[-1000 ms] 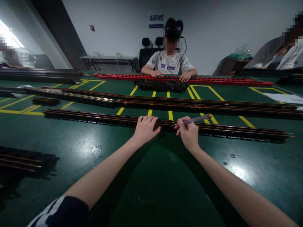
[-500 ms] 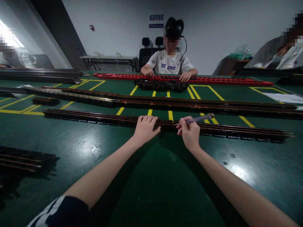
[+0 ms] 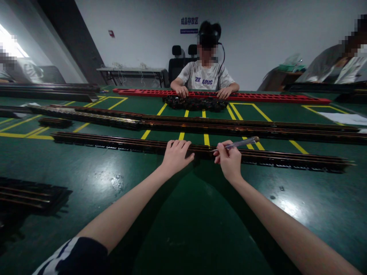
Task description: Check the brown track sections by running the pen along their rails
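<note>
A long black rail with copper-coloured strips (image 3: 129, 144) lies across the green table in front of me. Over its middle rests my left hand (image 3: 177, 156), fingers stretched out and the palm down. My right hand (image 3: 230, 159) is closed around a screwdriver (image 3: 243, 143) with a clear handle. The handle points up to the right, and the thin shaft slants down to the left. Its tip meets or nearly meets the rail between my hands; the exact contact is too small to tell.
Behind lie more black rails with copper strips (image 3: 206, 125). Across the table a person handles a red slotted frame (image 3: 266, 98) beside a heap of black parts (image 3: 195, 103). More strips (image 3: 25, 194) lie at near left. White paper (image 3: 344, 118) is at right, with yellow tape lines on the table.
My hands and the screwdriver stay almost in place; the screwdriver's handle has risen very slightly. The hand of the person opposite has shifted a little on the red frame.
</note>
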`<state>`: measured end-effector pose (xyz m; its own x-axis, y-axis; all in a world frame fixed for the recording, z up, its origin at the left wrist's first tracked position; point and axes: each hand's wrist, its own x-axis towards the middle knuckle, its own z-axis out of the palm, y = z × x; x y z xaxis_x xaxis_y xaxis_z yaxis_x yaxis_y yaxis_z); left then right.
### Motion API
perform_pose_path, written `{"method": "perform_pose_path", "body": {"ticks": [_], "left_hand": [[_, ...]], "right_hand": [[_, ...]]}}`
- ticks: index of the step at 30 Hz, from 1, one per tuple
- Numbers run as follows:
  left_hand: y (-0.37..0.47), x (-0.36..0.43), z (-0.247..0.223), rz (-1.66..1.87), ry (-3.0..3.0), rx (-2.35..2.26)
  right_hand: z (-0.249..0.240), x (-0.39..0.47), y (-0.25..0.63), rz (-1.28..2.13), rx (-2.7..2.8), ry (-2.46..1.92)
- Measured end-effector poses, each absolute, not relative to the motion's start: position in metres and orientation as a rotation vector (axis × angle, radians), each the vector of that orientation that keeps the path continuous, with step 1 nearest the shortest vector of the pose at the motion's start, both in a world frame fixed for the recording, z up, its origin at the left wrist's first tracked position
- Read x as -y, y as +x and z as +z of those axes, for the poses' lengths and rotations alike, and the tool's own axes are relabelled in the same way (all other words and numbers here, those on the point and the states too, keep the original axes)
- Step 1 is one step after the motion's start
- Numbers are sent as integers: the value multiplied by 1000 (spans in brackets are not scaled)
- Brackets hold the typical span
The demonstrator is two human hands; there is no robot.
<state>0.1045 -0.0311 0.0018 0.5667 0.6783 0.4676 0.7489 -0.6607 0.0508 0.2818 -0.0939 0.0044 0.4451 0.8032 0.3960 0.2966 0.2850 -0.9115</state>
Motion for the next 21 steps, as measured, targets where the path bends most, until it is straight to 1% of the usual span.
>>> {"method": "perform_pose_path", "body": {"ticks": [21], "left_hand": [[105,30,2,-689,-2658,1221]], "right_hand": [[6,96,282,434,1168,-1319]]}}
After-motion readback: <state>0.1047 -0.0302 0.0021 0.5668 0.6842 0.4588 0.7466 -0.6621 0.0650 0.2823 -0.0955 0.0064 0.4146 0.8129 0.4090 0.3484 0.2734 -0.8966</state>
